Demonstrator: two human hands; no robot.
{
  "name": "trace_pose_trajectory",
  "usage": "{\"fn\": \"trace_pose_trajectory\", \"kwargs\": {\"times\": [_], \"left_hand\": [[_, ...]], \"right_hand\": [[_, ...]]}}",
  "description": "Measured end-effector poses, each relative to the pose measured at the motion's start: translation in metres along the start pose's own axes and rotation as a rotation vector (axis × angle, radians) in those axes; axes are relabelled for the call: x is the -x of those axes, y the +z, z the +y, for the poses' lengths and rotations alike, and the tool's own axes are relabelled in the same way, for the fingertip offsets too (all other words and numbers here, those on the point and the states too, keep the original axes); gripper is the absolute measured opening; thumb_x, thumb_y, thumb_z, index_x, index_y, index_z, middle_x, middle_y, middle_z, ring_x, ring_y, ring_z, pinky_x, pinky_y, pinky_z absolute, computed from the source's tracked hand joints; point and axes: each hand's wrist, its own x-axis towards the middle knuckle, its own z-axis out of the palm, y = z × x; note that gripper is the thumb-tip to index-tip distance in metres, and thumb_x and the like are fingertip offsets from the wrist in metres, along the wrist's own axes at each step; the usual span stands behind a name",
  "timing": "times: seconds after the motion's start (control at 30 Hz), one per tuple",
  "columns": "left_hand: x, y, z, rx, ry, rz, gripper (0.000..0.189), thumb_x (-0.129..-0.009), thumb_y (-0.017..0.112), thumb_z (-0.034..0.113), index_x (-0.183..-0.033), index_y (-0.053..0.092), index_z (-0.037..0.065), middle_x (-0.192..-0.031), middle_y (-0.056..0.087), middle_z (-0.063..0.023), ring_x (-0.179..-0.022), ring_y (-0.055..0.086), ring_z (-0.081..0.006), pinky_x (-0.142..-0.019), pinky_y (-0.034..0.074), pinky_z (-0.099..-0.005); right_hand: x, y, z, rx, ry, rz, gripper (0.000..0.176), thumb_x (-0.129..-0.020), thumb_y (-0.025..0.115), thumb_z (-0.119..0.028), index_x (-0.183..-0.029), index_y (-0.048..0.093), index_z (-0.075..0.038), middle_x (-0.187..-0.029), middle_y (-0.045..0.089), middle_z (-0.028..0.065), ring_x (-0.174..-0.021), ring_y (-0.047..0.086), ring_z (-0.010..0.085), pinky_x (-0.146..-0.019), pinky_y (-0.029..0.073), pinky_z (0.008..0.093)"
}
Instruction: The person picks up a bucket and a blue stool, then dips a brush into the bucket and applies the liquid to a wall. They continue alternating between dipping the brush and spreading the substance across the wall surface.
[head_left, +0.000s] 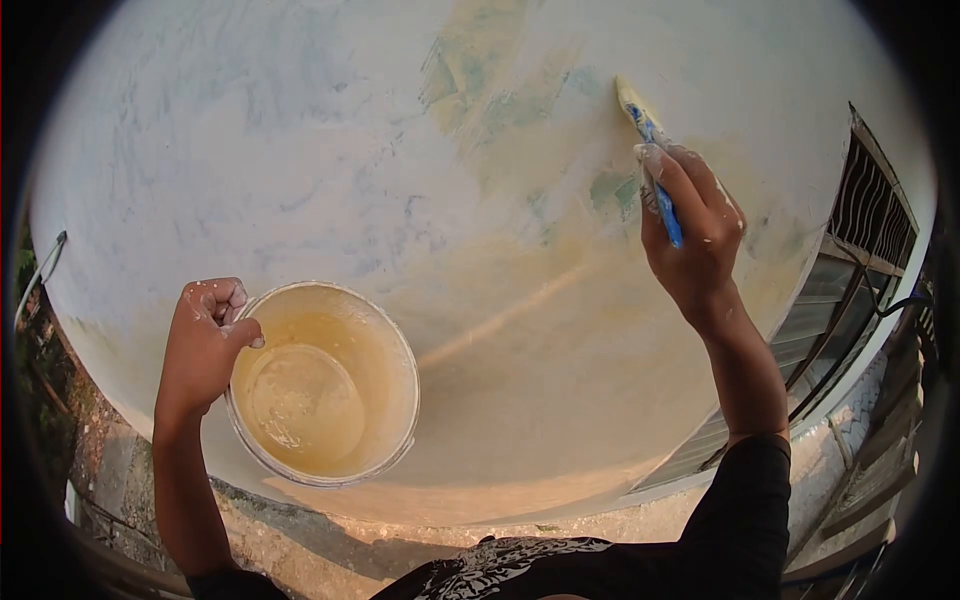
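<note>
My right hand [695, 215] is closed around the blue handle of a paintbrush [640, 115], with splashes of paint on the fingers. The brush's pale, paint-loaded bristles point up and left and meet the wall [300, 180], or come very near it. On the left, my left hand [205, 335] grips the rim of a white paint bucket [405, 400], thumb over the edge. Inside the bucket is a pale yellowish coating, with some paint at the bottom. The wall has patchy white paint, with greenish and yellowish areas around the brush.
A window with a metal grille [870, 200] and glass louvres [815, 310] is set at the right. A bent pipe or cable [42, 270] sticks out at the far left. Rough concrete ground [330, 540] runs along the wall's foot.
</note>
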Motion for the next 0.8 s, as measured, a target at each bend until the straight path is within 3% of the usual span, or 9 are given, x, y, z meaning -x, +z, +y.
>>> {"fn": "trace_pose_trajectory", "kwargs": {"times": [0.07, 0.13, 0.27, 0.4, 0.5, 0.57, 0.67, 0.77, 0.8], "left_hand": [[-0.001, 0.000, 0.003, -0.015, 0.007, -0.013, 0.034, -0.067, 0.066, -0.002, -0.069, 0.033, 0.006, -0.063, 0.029, 0.0037, -0.058, 0.029, -0.0072, -0.052, 0.026, -0.0282], [-0.001, 0.001, 0.005, -0.004, -0.027, -0.030, 0.033, -0.066, 0.065, -0.002, -0.068, 0.034, 0.006, -0.062, 0.031, 0.0038, -0.058, 0.030, -0.0069, -0.051, 0.026, -0.0286], [-0.005, 0.001, 0.003, -0.020, 0.016, -0.012, 0.032, -0.066, 0.065, -0.002, -0.067, 0.034, 0.006, -0.061, 0.031, 0.0039, -0.058, 0.029, -0.0063, -0.051, 0.026, -0.0286], [-0.002, 0.005, 0.005, -0.035, -0.011, -0.001, 0.031, -0.067, 0.065, -0.002, -0.066, 0.034, 0.005, -0.060, 0.031, 0.0042, -0.058, 0.029, -0.0059, -0.051, 0.026, -0.0283], [0.003, 0.009, 0.001, -0.050, -0.008, 0.012, 0.031, -0.067, 0.064, -0.003, -0.066, 0.035, 0.005, -0.060, 0.031, 0.0041, -0.058, 0.029, -0.0060, -0.051, 0.026, -0.0283], [0.006, 0.014, -0.001, -0.073, -0.013, 0.021, 0.030, -0.067, 0.064, -0.003, -0.065, 0.035, 0.005, -0.060, 0.031, 0.0040, -0.058, 0.030, -0.0061, -0.051, 0.027, -0.0284], [0.013, 0.020, -0.007, -0.073, -0.025, 0.017, 0.029, -0.068, 0.063, -0.004, -0.065, 0.036, 0.004, -0.059, 0.031, 0.0033, -0.058, 0.030, -0.0065, -0.052, 0.027, -0.0287], [0.018, 0.026, -0.012, -0.070, -0.015, 0.031, 0.029, -0.068, 0.063, -0.003, -0.066, 0.036, 0.003, -0.059, 0.032, 0.0024, -0.058, 0.030, -0.0072, -0.052, 0.027, -0.0292], [0.019, 0.026, -0.014, -0.086, 0.004, 0.033, 0.029, -0.068, 0.064, -0.003, -0.066, 0.036, 0.003, -0.059, 0.032, 0.0010, -0.058, 0.030, -0.0083, -0.052, 0.028, -0.0299]], "right_hand": [[0.030, 0.019, -0.022, 0.044, -0.166, -0.210, 0.027, -0.077, 0.073, 0.002, -0.103, 0.069, -0.002, -0.108, 0.070, 0.0208, -0.091, 0.073, 0.0333, -0.066, 0.062, 0.0361], [0.061, 0.029, -0.053, 0.014, -0.430, -0.239, 0.021, -0.080, 0.073, -0.003, -0.101, 0.068, -0.001, -0.100, 0.070, 0.0246, -0.100, 0.073, 0.0358, -0.068, 0.065, 0.0344], [0.073, 0.005, -0.083, -0.507, -0.274, -0.566, 0.031, -0.078, 0.078, -0.003, -0.108, 0.069, -0.005, -0.105, 0.072, 0.0190, -0.096, 0.074, 0.0351, -0.065, 0.063, 0.0385], [0.040, 0.006, -0.054, -0.610, 0.004, -0.483, 0.041, -0.075, 0.079, 0.000, -0.113, 0.066, -0.009, -0.109, 0.071, 0.0121, -0.089, 0.072, 0.0326, -0.072, 0.060, 0.0384], [0.015, 0.014, -0.018, -0.627, 0.186, -0.122, 0.037, -0.080, 0.076, 0.009, -0.113, 0.067, -0.004, -0.101, 0.074, 0.0157, -0.086, 0.074, 0.0315, -0.073, 0.059, 0.0339], [0.005, 0.013, -0.002, -0.482, 0.147, 0.066, 0.033, -0.079, 0.075, 0.009, -0.110, 0.070, -0.001, -0.099, 0.073, 0.0173, -0.085, 0.073, 0.0321, -0.072, 0.059, 0.0344], [0.012, 0.007, -0.014, -0.149, 0.074, 0.081, 0.023, -0.085, 0.070, 0.011, -0.107, 0.072, 0.003, -0.099, 0.072, 0.0179, -0.088, 0.073, 0.0293, -0.077, 0.058, 0.0342], [0.055, 0.031, -0.042, -0.068, -0.085, -0.137, 0.030, -0.076, 0.071, 0.008, -0.106, 0.072, 0.003, -0.100, 0.069, 0.0193, -0.089, 0.072, 0.0373, -0.074, 0.061, 0.0395], [0.072, 0.040, -0.056, -0.030, -0.220, -0.147, 0.017, -0.082, 0.074, -0.001, -0.099, 0.072, -0.001, -0.102, 0.071, 0.0191, -0.098, 0.073, 0.0346, -0.064, 0.063, 0.0336]]}}
